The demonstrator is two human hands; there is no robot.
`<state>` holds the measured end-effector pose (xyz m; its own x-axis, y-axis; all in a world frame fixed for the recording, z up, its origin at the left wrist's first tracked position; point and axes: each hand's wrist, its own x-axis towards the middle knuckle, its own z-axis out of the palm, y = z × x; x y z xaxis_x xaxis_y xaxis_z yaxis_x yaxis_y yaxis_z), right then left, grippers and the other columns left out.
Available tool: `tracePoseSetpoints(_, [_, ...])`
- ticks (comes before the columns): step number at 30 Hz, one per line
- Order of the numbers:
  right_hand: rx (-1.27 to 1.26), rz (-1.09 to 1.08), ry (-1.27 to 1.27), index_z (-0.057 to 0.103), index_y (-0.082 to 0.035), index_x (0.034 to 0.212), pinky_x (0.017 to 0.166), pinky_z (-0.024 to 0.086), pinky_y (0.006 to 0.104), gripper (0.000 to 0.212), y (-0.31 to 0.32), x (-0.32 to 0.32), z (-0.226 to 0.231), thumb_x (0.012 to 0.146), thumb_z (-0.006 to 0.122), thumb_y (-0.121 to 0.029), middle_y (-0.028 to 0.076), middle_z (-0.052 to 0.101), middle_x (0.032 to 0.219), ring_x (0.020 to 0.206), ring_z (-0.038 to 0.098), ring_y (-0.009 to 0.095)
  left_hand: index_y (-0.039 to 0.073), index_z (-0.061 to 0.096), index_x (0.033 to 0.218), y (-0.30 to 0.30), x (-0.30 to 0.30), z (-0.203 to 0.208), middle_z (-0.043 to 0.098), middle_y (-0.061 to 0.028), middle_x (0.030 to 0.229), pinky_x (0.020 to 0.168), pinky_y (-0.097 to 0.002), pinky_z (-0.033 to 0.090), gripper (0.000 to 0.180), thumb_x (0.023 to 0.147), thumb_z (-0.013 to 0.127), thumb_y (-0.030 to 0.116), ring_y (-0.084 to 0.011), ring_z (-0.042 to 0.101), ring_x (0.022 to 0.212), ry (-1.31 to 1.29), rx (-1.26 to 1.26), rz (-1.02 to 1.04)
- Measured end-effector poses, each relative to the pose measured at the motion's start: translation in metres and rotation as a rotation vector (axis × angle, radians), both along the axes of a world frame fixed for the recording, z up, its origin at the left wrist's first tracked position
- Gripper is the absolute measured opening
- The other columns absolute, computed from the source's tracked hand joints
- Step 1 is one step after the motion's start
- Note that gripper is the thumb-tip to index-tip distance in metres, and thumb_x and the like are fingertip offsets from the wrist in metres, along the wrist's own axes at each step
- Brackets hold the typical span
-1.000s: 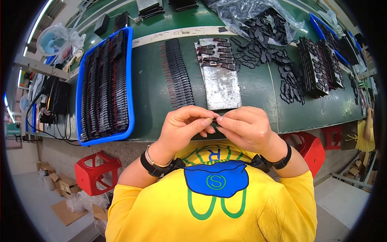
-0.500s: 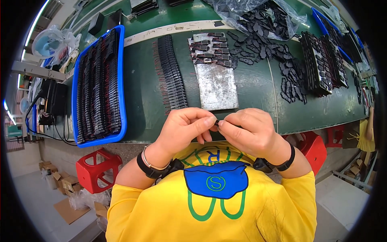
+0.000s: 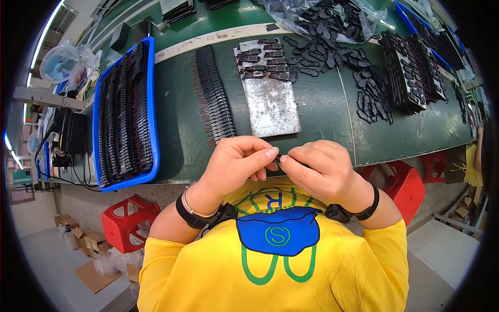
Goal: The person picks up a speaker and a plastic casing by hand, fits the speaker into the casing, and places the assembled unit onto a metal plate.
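My left hand [image 3: 236, 162] and my right hand [image 3: 325, 167] meet at the table's near edge, thumbs and fingers pinched on a small black part [image 3: 278, 157]. My fingers cover most of it, so its exact kind is hidden. Just beyond them lies a worn silver metal plate [image 3: 273, 112]. On the plate's far end sit several small black casings [image 3: 273, 61] with red wires. Left of the plate, a long, close-packed row of black parts [image 3: 214, 93] with thin red wires lies on the green table [image 3: 176, 114].
At the left stands a blue tray [image 3: 156, 156] packed with rows of black parts. Loose black flat pieces [image 3: 317, 57] spread to the right, partly from a clear plastic bag [image 3: 280, 13]. Farther right are stacked loaded plates [image 3: 403, 73]. Red stools [image 3: 127, 223] stand below the table edge.
My view has shifted slightly, so the table things appear a little farther left. Both hands keep pinching the small black part, with only slight finger movement.
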<state>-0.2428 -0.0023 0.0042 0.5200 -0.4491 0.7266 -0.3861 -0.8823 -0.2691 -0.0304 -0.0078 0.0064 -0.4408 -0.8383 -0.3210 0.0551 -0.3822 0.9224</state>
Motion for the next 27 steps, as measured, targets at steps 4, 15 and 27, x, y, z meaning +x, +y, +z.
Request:
tracePoseSetpoints(4, [0.001,0.002,-0.010,0.065,0.000,0.089,0.054,0.050,0.0294,0.030,0.001,-0.001,-0.003,0.060,0.071,-0.002,0.008,0.062,0.081,0.063,0.060,0.020,-0.002,0.066,0.095,0.001,0.001,-0.001,0.070,-0.0105,0.079,0.050,-0.0190,0.048,0.015,0.092,0.059,0.010,-0.0091,0.062,0.057,0.017,0.007,-0.008])
tracePoseSetpoints(15, [0.051,-0.038,-0.051,0.066,-0.003,0.091,0.057,0.051,0.0315,0.027,0.003,-0.008,-0.004,0.066,0.071,-0.012,0.008,0.062,0.084,0.069,0.063,0.022,-0.004,0.065,0.094,-0.006,0.005,0.002,0.069,-0.0117,0.079,0.052,-0.0198,0.049,0.014,0.092,0.059,0.009,-0.0101,0.062,0.058,0.125,0.124,-0.098])
tracePoseSetpoints(27, [0.544,-0.695,0.030,0.065,0.000,0.095,0.058,0.049,0.0278,0.025,-0.017,-0.137,0.015,0.074,0.075,-0.008,0.010,0.062,0.081,0.060,0.058,0.020,-0.005,0.065,0.095,0.006,0.008,-0.008,0.069,-0.0112,0.081,0.060,-0.0213,0.051,0.010,0.090,0.060,0.003,-0.0092,0.062,0.065,0.127,0.000,-0.106])
